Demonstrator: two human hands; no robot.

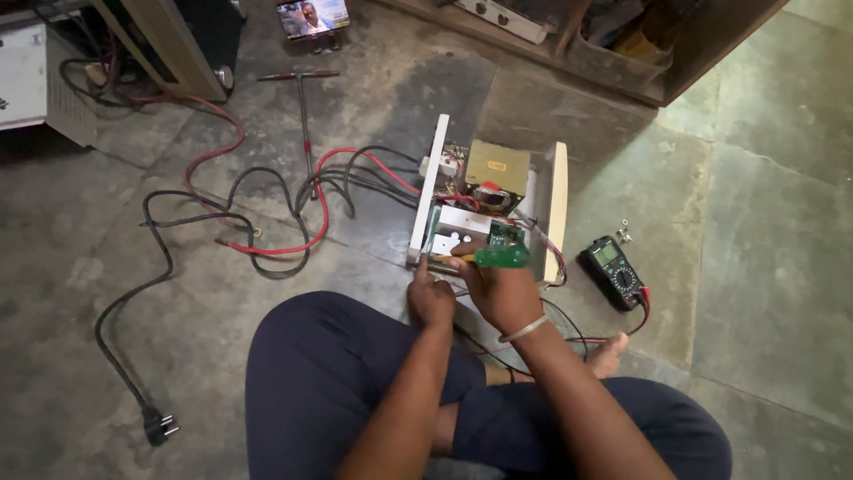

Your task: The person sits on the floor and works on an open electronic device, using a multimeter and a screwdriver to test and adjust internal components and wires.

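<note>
The green-handled screwdriver [500,258] lies level across the near edge of the opened white appliance chassis [487,197], which sits on the stone floor [764,267] just in front of your crossed legs. Your right hand [502,292] is wrapped around the green handle, with its metal shaft pointing left toward your other hand. Your left hand [431,298] is curled at the near left corner of the chassis, right where the shaft ends; whether it pinches the tip or a small part there you cannot tell. Inside the chassis, a transformer [494,174] wrapped in yellow sits toward the far end, with a small green circuit board [505,235] just above your right hand. A black multimeter [612,269] lies on the floor to the right, near the chassis. Red and black cables [267,213] sprawl to the left, one ending in a black plug [158,427] well apart from you, and a T-handled tool [303,107] lies beyond them.
</note>
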